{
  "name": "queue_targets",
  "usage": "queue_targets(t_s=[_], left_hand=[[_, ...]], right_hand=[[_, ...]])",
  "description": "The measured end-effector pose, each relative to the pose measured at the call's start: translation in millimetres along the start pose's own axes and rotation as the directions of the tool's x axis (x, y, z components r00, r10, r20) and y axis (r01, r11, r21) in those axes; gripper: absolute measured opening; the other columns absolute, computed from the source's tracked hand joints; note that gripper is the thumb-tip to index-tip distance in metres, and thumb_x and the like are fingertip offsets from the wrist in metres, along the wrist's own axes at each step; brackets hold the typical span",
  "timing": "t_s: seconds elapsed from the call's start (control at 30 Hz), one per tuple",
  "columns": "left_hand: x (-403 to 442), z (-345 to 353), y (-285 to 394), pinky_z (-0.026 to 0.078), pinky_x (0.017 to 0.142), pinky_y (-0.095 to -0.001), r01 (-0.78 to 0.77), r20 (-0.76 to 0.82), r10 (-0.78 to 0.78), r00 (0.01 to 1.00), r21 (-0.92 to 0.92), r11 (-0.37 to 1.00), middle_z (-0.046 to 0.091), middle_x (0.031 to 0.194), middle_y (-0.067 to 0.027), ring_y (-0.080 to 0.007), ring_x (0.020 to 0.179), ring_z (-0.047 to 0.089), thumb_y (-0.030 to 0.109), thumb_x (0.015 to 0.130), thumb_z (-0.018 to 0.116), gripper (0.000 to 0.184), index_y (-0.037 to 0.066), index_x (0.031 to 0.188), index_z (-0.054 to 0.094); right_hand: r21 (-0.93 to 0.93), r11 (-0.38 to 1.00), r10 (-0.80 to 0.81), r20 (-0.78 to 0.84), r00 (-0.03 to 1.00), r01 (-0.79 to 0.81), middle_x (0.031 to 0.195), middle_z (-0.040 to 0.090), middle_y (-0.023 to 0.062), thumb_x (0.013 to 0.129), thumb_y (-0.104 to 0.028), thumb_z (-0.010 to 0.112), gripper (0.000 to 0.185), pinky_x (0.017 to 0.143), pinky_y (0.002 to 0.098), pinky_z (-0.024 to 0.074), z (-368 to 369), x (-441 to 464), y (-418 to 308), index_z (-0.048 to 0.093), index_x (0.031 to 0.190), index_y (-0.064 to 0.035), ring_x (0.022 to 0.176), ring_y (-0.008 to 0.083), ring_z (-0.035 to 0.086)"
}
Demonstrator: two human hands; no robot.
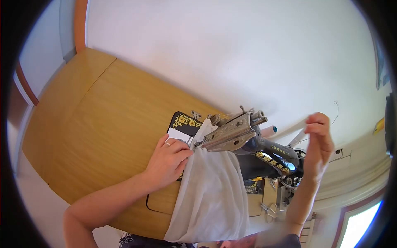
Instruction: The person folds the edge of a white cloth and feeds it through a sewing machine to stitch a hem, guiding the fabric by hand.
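Observation:
A black sewing machine (271,163) with gold decoration and a silver head stands on the wooden table. Pale fabric (211,194) passes under its needle area and drapes toward me over the table's front edge. My left hand (167,159), with a ring on one finger, is closed at the fabric's left edge, close to the presser foot (197,144). Beside those fingers lies a white card-like piece (180,136) on the machine bed. Raised in the air right of the machine, my right hand (319,142) has its fingers curled together; what they hold, if anything, cannot be made out.
The wooden table (103,124) extends left along the white wall. Scissors (269,211) lie right of the fabric. A thread spool (269,131) sits behind the machine arm. The handwheel (298,155) is at the machine's right end, near my right forearm.

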State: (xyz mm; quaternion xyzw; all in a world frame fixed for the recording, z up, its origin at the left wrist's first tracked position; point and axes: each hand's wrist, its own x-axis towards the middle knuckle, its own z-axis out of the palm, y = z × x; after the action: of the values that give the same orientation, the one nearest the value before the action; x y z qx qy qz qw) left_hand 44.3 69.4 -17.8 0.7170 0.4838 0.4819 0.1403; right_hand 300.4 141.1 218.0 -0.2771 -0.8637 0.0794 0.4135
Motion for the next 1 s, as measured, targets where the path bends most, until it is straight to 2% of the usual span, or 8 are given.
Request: queue_targets(t_s=[0.07, 0.1, 0.2, 0.23, 0.37, 0.57, 0.77, 1.0], left_hand=[[-0.4, -0.3, -0.9, 0.033, 0.103, -0.0504, -0.001, 0.007, 0.001, 1.0, -0.002, 1.0, 0.06, 0.099, -0.0026, -0.0245, 0.099, 0.055, 0.002, 0.077, 0.066, 0.02, 0.009, 0.096, 0.066], [-0.8, -0.1, -1.0, 0.032, 0.103, -0.0509, 0.002, 0.011, -0.002, 1.0, 0.001, 1.0, 0.06, 0.099, -0.0027, -0.0245, 0.099, 0.055, 0.002, 0.078, 0.066, 0.02, 0.009, 0.097, 0.066], [-1.8, 0.8, -1.7, 0.031, 0.105, -0.0523, 0.005, 0.021, -0.005, 1.0, 0.008, 1.0, 0.059, 0.1, -0.0029, -0.0244, 0.101, 0.055, 0.003, 0.078, 0.066, 0.02, 0.009, 0.097, 0.066], [-2.1, 1.4, -1.9, 0.031, 0.105, -0.0528, 0.003, 0.02, -0.004, 1.0, 0.008, 1.0, 0.059, 0.101, -0.003, -0.0244, 0.101, 0.055, 0.004, 0.079, 0.065, 0.02, 0.009, 0.098, 0.066], [-2.5, 1.2, -0.9, 0.031, 0.105, -0.0533, -0.008, 0.02, 0.007, 1.0, 0.024, 1.0, 0.059, 0.1, -0.0031, -0.0243, 0.101, 0.055, 0.003, 0.078, 0.065, 0.019, 0.009, 0.097, 0.065], [-2.9, 2.9, -1.7, 0.031, 0.105, -0.0538, -0.012, 0.015, 0.012, 1.0, 0.032, 0.999, 0.059, 0.098, -0.0036, -0.0242, 0.101, 0.055, 0.002, 0.078, 0.065, 0.017, 0.009, 0.093, 0.066], [-3.3, 4.0, -2.1, 0.031, 0.105, -0.0538, -0.027, 0.008, 0.027, 1.0, 0.049, 0.998, 0.059, 0.097, -0.0038, -0.0238, 0.101, 0.055, 0.003, 0.077, 0.066, 0.017, 0.009, 0.093, 0.066], [-3.4, 6.1, -3.0, 0.03, 0.105, -0.0545, -0.037, 0.018, 0.036, 0.999, 0.066, 0.997, 0.059, 0.097, -0.004, -0.0239, 0.101, 0.054, 0.004, 0.076, 0.066, 0.016, 0.008, 0.092, 0.066]], right_hand=[[-0.006, 1.0, -0.026, 0.15, 0.988, 0.027, 0.112, 0.054, 0.0115, 0.09, 0.006, 0.046, 0.023, 0.091, 0.031, 0.0382, 21.4, 10.2, -11.9, 0.065, 0.1, -0.0008, 0.102, 0.0197, 0.049], [0.013, 0.999, -0.037, 0.193, 0.98, 0.035, 0.114, 0.054, 0.0122, 0.093, -0.002, 0.049, 0.02, 0.09, 0.0295, 0.0374, 30.5, 15.6, -16.8, 0.065, 0.105, 0.0003, 0.102, 0.0189, 0.049], [-0.053, 0.997, 0.072, 0.245, 0.967, -0.061, 0.117, 0.053, 0.0127, 0.095, -0.011, 0.049, 0.022, 0.09, 0.028, 0.0372, 49.3, 30.0, -30.2, 0.064, 0.108, 0.0014, 0.102, 0.0181, 0.049], [-0.087, 0.995, 0.075, 0.289, 0.954, -0.051, 0.117, 0.054, 0.0121, 0.1, -0.022, 0.043, 0.032, 0.09, 0.0273, 0.0371, 53.2, 34.7, -32.0, 0.063, 0.109, 0.0015, 0.103, 0.0172, 0.049], [-0.065, 0.99, 0.138, 0.394, 0.909, -0.122, 0.115, 0.056, 0.0116, 0.104, -0.043, 0.028, 0.059, 0.098, 0.0334, 0.0339, 65.2, 47.0, -26.2, 0.064, 0.105, 0.0022, 0.108, 0.0209, 0.051], [-0.208, 0.938, 0.342, 0.409, 0.846, -0.279, 0.108, 0.061, 0.0128, 0.102, -0.053, 0.019, 0.075, 0.105, 0.0406, 0.03, 75.4, 57.1, -36.9, 0.066, 0.093, 0.0043, 0.11, 0.0265, 0.052], [-0.269, 0.891, 0.444, 0.362, 0.82, -0.364, 0.107, 0.063, 0.0115, 0.101, -0.055, 0.02, 0.077, 0.107, 0.0416, 0.0287, 79.1, 62.8, -42.8, 0.068, 0.087, 0.0031, 0.111, 0.0259, 0.052], [-0.035, 0.903, 0.401, 0.419, 0.815, -0.427, 0.109, 0.062, 0.0101, 0.102, -0.052, 0.017, 0.077, 0.109, 0.0412, 0.0255, 83.6, 63.7, -34.8, 0.07, 0.086, 0.002, 0.111, 0.0239, 0.051]])
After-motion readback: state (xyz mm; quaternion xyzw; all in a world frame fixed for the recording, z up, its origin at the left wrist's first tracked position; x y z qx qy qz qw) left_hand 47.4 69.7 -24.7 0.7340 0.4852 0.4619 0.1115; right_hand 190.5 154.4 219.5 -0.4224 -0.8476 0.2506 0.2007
